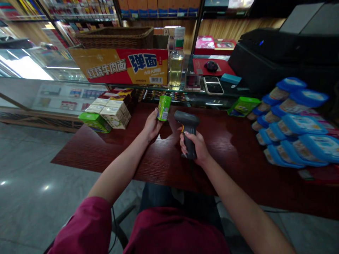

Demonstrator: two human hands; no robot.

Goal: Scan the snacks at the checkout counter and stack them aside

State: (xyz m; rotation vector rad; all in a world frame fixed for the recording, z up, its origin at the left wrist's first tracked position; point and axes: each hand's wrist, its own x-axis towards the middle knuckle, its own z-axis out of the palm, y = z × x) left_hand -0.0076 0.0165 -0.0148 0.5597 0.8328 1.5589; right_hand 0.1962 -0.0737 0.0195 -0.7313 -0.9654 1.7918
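Note:
My left hand [153, 124] is closed around a small green packet [164, 107], raised over the dark red wooden counter [164, 162], with a barcode label showing on it. Wrapped round the handle of a dark barcode scanner [187, 121] is my right hand [194, 144]. The scanner's head is level with the green packet and a short gap to its right. Similar green packs lie on the counter: one green pack [95, 121] at the left and another green pack [243, 106] at the right.
White boxed cartons [115, 111] stand beside the left green pack. Stacked blue-lidded tubs [299, 123] occupy the right side. A noodle carton [119, 67], a bottle of yellow liquid [176, 67], a phone [213, 85] and a mouse [211, 66] rest on the glass shelf behind.

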